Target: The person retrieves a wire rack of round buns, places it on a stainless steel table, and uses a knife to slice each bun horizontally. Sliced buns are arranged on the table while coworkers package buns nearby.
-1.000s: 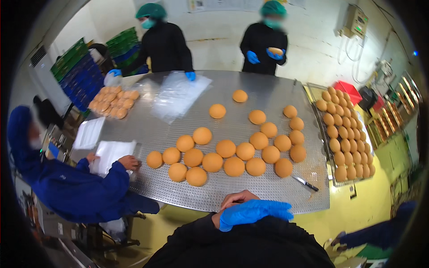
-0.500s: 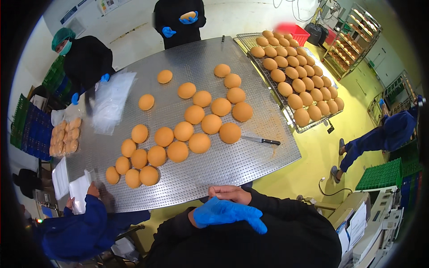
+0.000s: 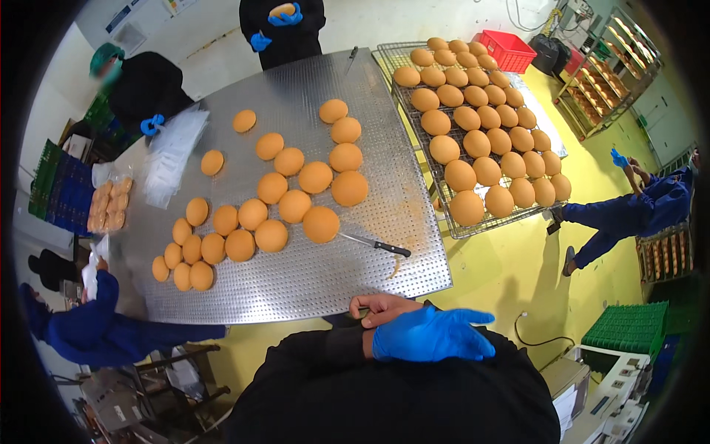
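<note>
Ahead, the knife (image 3: 383,246), seemingly near both hands (image 3: 423,334).

Head fisheye — wide, downward, over table (image 3: 318,277)

Dimpled metal table (image 3: 310,277), seemingly matt buns (image 3: 321,224)

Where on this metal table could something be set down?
Bare on the metal table: the near strip between buns and table edge, left of the knife; the far strip beyond the buns, left of another black-handled tool. Crowded: the table's middle and the wire rack.
</note>
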`<state>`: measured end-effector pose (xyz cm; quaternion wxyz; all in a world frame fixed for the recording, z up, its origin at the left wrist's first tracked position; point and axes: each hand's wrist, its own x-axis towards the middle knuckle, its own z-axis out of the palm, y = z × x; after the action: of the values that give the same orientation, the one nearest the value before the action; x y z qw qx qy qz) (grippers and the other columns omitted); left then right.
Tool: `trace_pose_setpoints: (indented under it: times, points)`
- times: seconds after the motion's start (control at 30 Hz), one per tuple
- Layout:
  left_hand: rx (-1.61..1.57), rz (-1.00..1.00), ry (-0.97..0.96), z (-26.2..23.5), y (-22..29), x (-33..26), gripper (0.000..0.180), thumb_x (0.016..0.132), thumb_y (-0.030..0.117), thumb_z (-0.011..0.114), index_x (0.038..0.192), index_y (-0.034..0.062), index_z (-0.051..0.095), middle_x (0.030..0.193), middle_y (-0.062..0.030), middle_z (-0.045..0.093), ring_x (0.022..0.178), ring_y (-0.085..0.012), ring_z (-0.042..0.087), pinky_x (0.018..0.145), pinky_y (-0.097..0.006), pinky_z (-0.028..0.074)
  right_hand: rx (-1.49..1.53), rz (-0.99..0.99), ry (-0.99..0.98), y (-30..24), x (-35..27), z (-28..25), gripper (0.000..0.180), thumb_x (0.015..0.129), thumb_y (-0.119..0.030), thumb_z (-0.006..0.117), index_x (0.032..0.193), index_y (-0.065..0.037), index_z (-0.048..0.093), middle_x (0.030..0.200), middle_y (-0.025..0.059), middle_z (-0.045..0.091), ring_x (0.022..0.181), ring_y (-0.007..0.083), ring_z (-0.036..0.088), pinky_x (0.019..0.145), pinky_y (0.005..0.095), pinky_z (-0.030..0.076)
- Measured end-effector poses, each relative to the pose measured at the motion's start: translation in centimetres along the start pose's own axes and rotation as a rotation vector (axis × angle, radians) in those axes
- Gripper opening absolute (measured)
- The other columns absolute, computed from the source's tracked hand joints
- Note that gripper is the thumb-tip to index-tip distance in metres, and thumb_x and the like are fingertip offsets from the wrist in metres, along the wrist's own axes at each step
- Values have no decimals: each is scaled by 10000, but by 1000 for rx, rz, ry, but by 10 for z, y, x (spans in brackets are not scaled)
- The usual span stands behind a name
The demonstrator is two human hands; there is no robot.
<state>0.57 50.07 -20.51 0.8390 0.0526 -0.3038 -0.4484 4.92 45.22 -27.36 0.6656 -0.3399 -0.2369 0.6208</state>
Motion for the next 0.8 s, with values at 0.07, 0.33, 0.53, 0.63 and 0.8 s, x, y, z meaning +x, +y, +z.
trace_pose_setpoints:
  times: [0.07,0.33,0.53,0.63,0.8]
  points:
    - [154,21,140,-1,9,11,899,928,547,479,1496,-79,172,1413,-331,406,1369,-420,361,1176,-458,193,-72,-16,-2,12,-5,-2,125,972,-166,588,1048,-95,518,736,-11,579,706,45,570,590,227,433]
    - [838,132,816,-18,51,-32,389,1012,268,465,1259,-11,576,1236,-116,620,1197,-247,545,1055,-373,386,-1197,-271,1206,20,9,-102,123,764,-186,731,829,-89,692,929,98,629,915,317,599,788,405,475]
    - [1706,303,1502,-129,106,-100,346,905,202,645,1206,37,609,1173,-138,634,1132,-269,587,998,-376,437,-1560,-20,1118,1,28,-133,163,686,-166,765,826,-112,701,991,74,591,987,295,539,842,420,413]
    - [2528,52,1470,-173,179,-83,545,816,308,713,1284,82,549,1288,-159,561,1149,-336,563,986,-461,426,-1644,16,1074,-5,29,-129,148,704,-173,759,814,-97,694,970,102,591,988,307,539,840,433,416]
    - [2560,-388,1440,-223,227,-111,675,748,363,725,1334,124,491,1323,-181,498,1154,-377,525,950,-530,404,-1413,66,1022,-18,-13,-109,157,717,-144,782,799,-51,685,883,155,631,911,364,591,812,451,462]
